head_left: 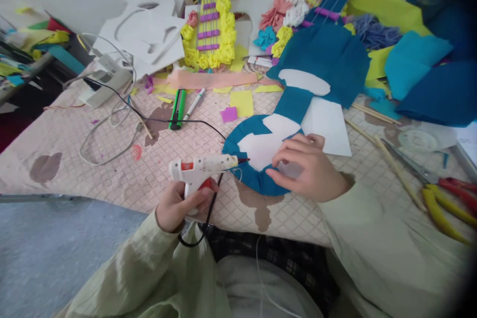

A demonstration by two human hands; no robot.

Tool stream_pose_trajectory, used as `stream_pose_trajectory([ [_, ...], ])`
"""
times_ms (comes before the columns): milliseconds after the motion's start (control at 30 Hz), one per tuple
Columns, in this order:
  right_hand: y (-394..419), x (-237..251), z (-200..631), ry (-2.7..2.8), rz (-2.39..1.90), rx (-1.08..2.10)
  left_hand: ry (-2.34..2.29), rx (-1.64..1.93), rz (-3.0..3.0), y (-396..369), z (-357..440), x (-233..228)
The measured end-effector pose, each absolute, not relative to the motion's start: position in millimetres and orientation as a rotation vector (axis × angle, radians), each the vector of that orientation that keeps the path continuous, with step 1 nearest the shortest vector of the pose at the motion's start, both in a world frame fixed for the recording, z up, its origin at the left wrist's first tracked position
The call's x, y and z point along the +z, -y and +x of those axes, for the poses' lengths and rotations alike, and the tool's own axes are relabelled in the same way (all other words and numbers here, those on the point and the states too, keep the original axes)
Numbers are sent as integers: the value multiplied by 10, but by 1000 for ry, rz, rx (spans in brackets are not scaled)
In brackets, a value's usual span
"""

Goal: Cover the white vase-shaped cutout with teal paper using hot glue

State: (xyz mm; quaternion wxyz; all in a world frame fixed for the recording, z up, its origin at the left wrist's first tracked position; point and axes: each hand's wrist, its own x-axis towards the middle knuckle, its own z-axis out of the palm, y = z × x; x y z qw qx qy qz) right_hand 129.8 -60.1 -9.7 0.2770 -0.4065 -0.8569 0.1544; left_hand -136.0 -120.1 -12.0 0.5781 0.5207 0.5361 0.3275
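Note:
My left hand (186,201) is wrapped round the handle of a white glue gun (208,164) with an orange-red trigger. Its dark nozzle points right, over a rounded white card piece (257,146) edged with blue crepe paper (238,134). Above the right side of that piece is my right hand (309,164), its fingers curved and apart. Thumb and forefinger tips are close to the blue edge; whether they touch it is unclear. A blue band joins the rounded piece to a larger blue-covered shape (331,54) with a white oval on it.
A green cutter (178,109) and a white pen (194,104) lie left of centre. Cables run from a power strip (108,87). Yellow-handled pliers (443,208), scissors (417,166) and sticks (398,174) lie at right. A yellow flower-trimmed instrument shape (208,20) stands behind.

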Motion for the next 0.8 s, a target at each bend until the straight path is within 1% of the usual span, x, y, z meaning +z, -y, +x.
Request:
stream_pose_trajectory([
  [133,915,-66,1126,2152,-1358,141,-1318,821,1215,1263,-1321,-165],
  [233,1151,-132,973,2061,-1528,52,-1388,811,1253,1292,-1310,-203],
  [400,1295,-275,816,1919,-1717,37,-1380,849,1289,1316,-1313,-233],
  [500,1301,-302,790,1878,-1722,50,-1412,890,1339,1330,-1300,-239],
  [800,1349,-338,784,1812,-1764,46,-1384,848,1461,1308,-1312,-247],
])
